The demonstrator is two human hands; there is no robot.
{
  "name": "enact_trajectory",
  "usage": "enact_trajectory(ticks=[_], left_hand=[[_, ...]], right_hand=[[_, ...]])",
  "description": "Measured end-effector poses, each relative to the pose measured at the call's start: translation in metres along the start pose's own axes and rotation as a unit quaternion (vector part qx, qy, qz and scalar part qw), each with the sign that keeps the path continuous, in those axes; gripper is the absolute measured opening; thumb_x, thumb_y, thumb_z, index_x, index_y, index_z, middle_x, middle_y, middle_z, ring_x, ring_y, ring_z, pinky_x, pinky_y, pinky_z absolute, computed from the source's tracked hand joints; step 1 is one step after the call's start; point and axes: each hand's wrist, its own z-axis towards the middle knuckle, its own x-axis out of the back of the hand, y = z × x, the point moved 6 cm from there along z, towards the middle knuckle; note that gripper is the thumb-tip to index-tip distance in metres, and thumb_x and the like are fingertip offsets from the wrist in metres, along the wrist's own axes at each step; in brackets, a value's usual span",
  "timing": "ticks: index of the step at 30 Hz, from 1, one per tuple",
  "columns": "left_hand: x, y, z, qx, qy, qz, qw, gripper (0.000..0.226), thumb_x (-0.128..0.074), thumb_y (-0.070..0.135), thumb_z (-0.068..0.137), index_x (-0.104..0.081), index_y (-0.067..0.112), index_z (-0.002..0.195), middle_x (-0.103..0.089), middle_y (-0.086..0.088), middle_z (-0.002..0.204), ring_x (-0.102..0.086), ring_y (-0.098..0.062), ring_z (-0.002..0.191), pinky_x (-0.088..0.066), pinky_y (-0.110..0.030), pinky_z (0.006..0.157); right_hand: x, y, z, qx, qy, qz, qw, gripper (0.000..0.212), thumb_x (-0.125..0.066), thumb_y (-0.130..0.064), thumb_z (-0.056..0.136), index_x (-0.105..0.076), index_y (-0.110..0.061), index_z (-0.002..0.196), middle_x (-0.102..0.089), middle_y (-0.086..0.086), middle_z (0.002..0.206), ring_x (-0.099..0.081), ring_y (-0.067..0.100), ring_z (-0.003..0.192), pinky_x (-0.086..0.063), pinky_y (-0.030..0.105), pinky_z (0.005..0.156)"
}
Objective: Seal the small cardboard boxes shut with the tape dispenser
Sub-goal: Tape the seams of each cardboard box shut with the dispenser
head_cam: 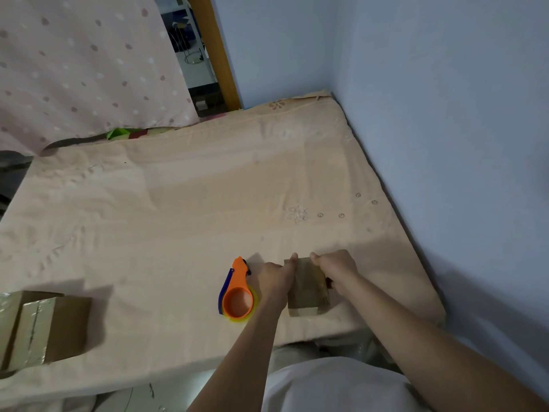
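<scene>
A small brown cardboard box (pixel 307 288) stands on the peach bedsheet (pixel 190 221) near its front right edge. My left hand (pixel 277 278) holds the box's left side, thumb up along its far edge. My right hand (pixel 337 267) grips the right side, fingers curled over the far top edge. An orange and blue tape dispenser (pixel 236 294) with a clear roll lies on the sheet just left of my left hand, with neither hand on it.
Two taped cardboard boxes (pixel 41 325) sit at the sheet's front left. A blue wall (pixel 445 129) runs along the right side. A dotted pink curtain (pixel 83 63) hangs at the back left beside a wooden post (pixel 219 52).
</scene>
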Motion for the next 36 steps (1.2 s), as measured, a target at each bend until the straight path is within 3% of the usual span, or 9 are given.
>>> enact_trajectory(ticks=[4, 8, 13, 20, 24, 27, 29, 32, 36], left_hand=[[0.001, -0.001, -0.001, 0.013, -0.016, -0.03, 0.999, 0.042, -0.058, 0.047, 0.096, -0.048, 0.013, 0.074, -0.048, -0.003, 0.078, -0.05, -0.015, 0.073, -0.047, -0.035, 0.081], [0.005, -0.004, -0.003, 0.039, -0.038, -0.07, 0.996, 0.039, -0.055, 0.044, 0.099, -0.049, 0.011, 0.08, -0.05, -0.005, 0.086, -0.059, -0.025, 0.096, -0.052, -0.043, 0.099], [0.008, 0.001, -0.017, 0.041, -0.028, -0.109, 0.993, 0.046, -0.059, 0.045, 0.097, -0.034, 0.018, 0.071, -0.035, 0.002, 0.078, -0.051, -0.019, 0.084, -0.048, -0.037, 0.089], [0.008, -0.002, -0.011, 0.067, -0.028, -0.117, 0.99, 0.04, -0.056, 0.041, 0.1, -0.036, 0.016, 0.077, -0.037, 0.001, 0.081, -0.052, -0.022, 0.097, -0.047, -0.035, 0.09], [0.003, -0.004, -0.009, 0.061, -0.049, -0.122, 0.989, 0.033, -0.061, 0.047, 0.094, -0.051, 0.015, 0.091, -0.055, 0.0, 0.088, -0.059, -0.022, 0.098, -0.052, -0.04, 0.097], [0.01, 0.01, -0.006, -0.029, -0.02, -0.11, 0.993, 0.027, -0.058, 0.044, 0.096, -0.064, 0.018, 0.089, -0.066, -0.002, 0.09, -0.062, -0.02, 0.091, -0.055, -0.036, 0.081], [0.013, 0.016, -0.008, -0.073, -0.007, -0.123, 0.99, 0.015, -0.056, 0.031, 0.098, -0.066, 0.02, 0.101, -0.069, 0.001, 0.098, -0.062, -0.017, 0.093, -0.05, -0.028, 0.068], [0.005, 0.011, -0.008, -0.107, -0.032, -0.188, 0.976, 0.022, -0.063, 0.019, 0.096, -0.056, 0.023, 0.116, -0.062, 0.014, 0.105, -0.062, -0.006, 0.097, -0.052, -0.019, 0.061], [-0.008, -0.007, -0.008, -0.126, -0.061, -0.156, 0.978, 0.045, -0.065, 0.002, 0.09, -0.048, 0.028, 0.123, -0.058, 0.01, 0.112, -0.062, -0.008, 0.098, -0.056, -0.019, 0.061]], right_hand=[[-0.001, 0.003, 0.001, -0.032, -0.024, 0.043, 0.998, 0.028, -0.071, -0.031, 0.091, -0.066, -0.004, 0.096, -0.068, 0.013, 0.099, -0.066, 0.031, 0.088, -0.061, 0.039, 0.074], [0.002, 0.007, -0.001, -0.044, -0.048, 0.076, 0.995, 0.027, -0.058, -0.028, 0.099, -0.064, -0.002, 0.103, -0.067, 0.014, 0.102, -0.066, 0.032, 0.089, -0.059, 0.035, 0.068], [-0.002, 0.008, 0.001, -0.021, -0.031, 0.036, 0.999, 0.046, -0.069, -0.054, 0.086, -0.072, -0.008, 0.087, -0.073, 0.009, 0.089, -0.07, 0.029, 0.083, -0.062, 0.044, 0.08], [-0.001, 0.009, 0.003, -0.045, -0.019, 0.058, 0.997, 0.036, -0.068, -0.044, 0.087, -0.066, -0.008, 0.094, -0.07, 0.011, 0.096, -0.068, 0.032, 0.087, -0.061, 0.047, 0.079], [0.002, 0.001, -0.006, -0.031, -0.024, 0.065, 0.997, 0.035, -0.073, -0.041, 0.087, -0.067, -0.008, 0.096, -0.07, 0.01, 0.098, -0.067, 0.032, 0.089, -0.061, 0.047, 0.08], [0.01, -0.014, -0.018, 0.03, -0.018, 0.094, 0.995, 0.026, -0.081, -0.035, 0.081, -0.07, -0.014, 0.092, -0.072, 0.004, 0.09, -0.069, 0.025, 0.085, -0.061, 0.037, 0.074], [0.012, -0.02, -0.026, 0.075, -0.017, 0.121, 0.99, 0.021, -0.078, -0.017, 0.081, -0.066, -0.014, 0.098, -0.07, 0.0, 0.094, -0.067, 0.017, 0.085, -0.058, 0.031, 0.067], [0.006, -0.019, -0.03, 0.125, -0.026, 0.104, 0.986, 0.045, -0.061, 0.005, 0.081, -0.055, -0.019, 0.119, -0.059, -0.005, 0.114, -0.06, 0.01, 0.099, -0.049, 0.02, 0.067], [0.0, -0.006, -0.022, 0.143, -0.061, 0.041, 0.987, 0.051, -0.057, 0.004, 0.08, -0.06, -0.025, 0.121, -0.065, -0.003, 0.121, -0.063, 0.014, 0.106, -0.059, 0.034, 0.084]])
